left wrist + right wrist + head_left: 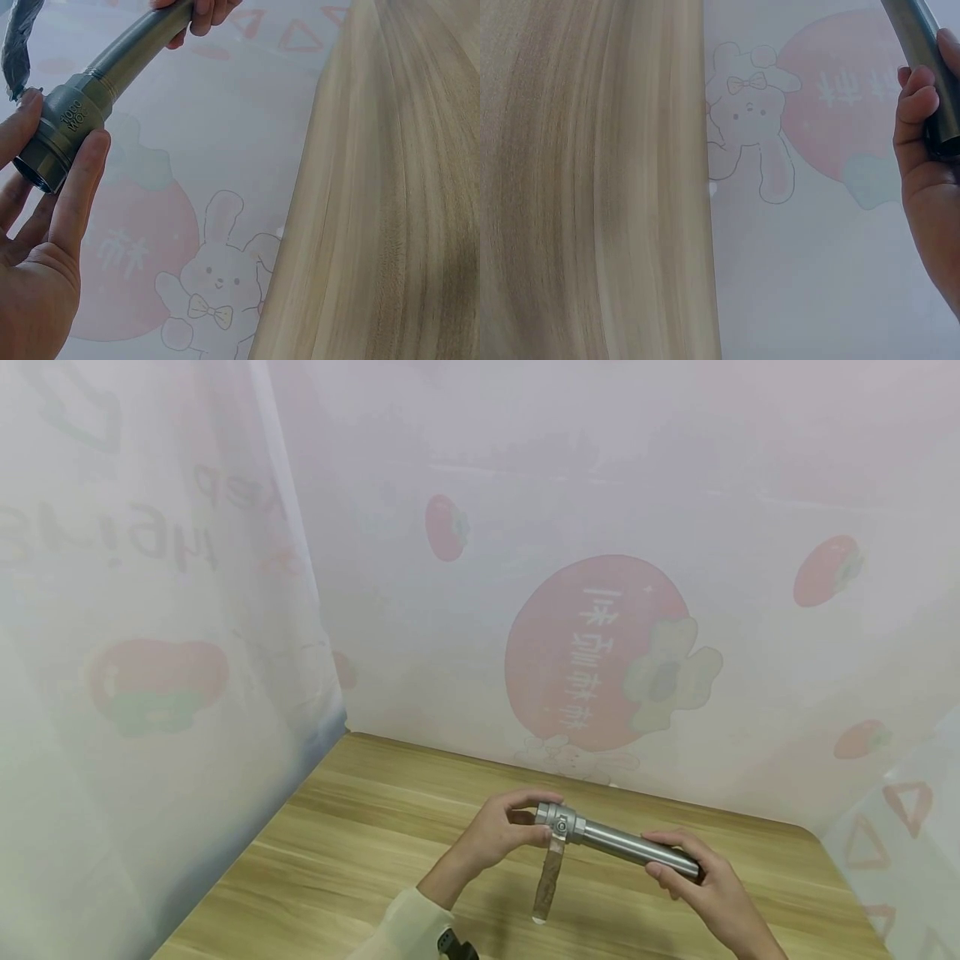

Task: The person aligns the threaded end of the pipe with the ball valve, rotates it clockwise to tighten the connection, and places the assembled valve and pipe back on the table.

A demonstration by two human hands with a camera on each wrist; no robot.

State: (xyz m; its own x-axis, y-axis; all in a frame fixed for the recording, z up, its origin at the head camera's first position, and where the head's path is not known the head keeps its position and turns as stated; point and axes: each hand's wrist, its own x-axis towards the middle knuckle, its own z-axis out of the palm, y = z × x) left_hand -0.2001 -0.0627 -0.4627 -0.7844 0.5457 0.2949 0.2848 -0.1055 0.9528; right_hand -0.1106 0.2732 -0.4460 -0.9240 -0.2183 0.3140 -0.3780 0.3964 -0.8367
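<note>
A steel ball valve (561,821) is joined to one end of a straight metal pipe (618,842), and both are held up above the table. My left hand (497,832) grips the valve body between thumb and fingers at its free, hollow end. From the valve a lever handle (549,878) in a brownish wrapped cover points toward me. My right hand (701,878) holds the far end of the pipe, thumb on the near side and fingers behind. In the left wrist view, raised lettering shows on the valve body (73,114).
Beneath the hands lies a wood-grain table (360,827). A pale curtain (390,635) printed with red fruit hangs behind its far edge, and another curtain (172,610) borders the left side. A dark strap end (456,945) sits by the left sleeve.
</note>
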